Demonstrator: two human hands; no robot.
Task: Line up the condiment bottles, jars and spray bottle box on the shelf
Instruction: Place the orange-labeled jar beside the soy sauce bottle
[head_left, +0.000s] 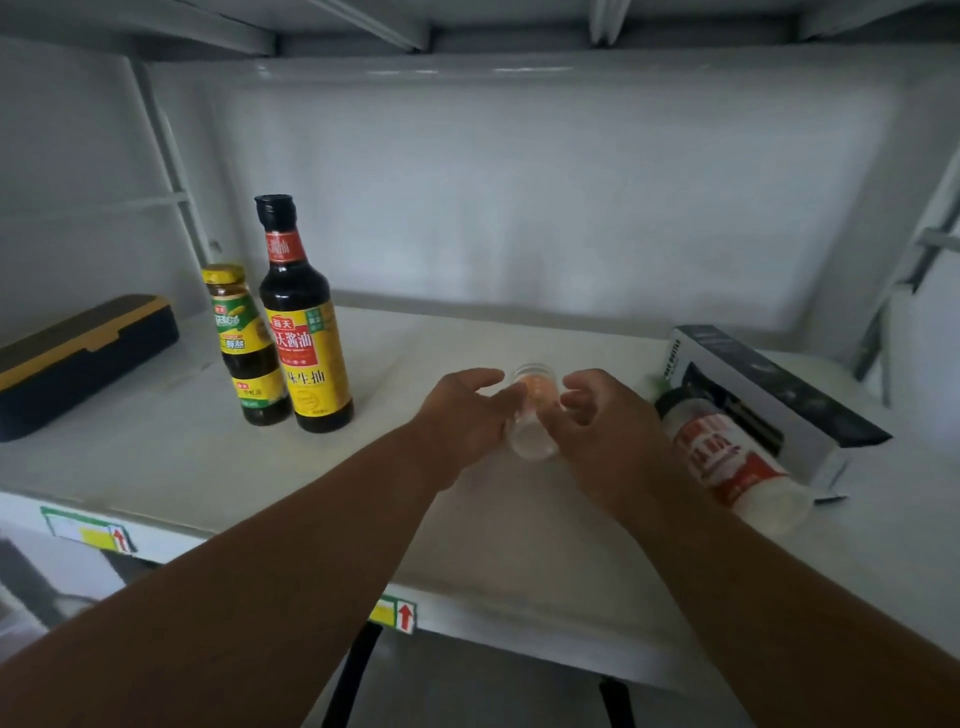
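Two hands around one small clear jar, orange inside

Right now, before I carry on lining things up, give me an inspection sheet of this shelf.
Surface: white shelf, dim light.
Job's things: soy sauce bottle and smaller sauce bottle upright together at left; clear jar between both hands; white bottle lying against spray bottle box, also lying.
Clutter: black-and-yellow case far left.
Grippers: left hand and right hand touch the jar; grip unclear.
Cables: nothing seen.
Surroundings: metal shelf frame, arrow labels.
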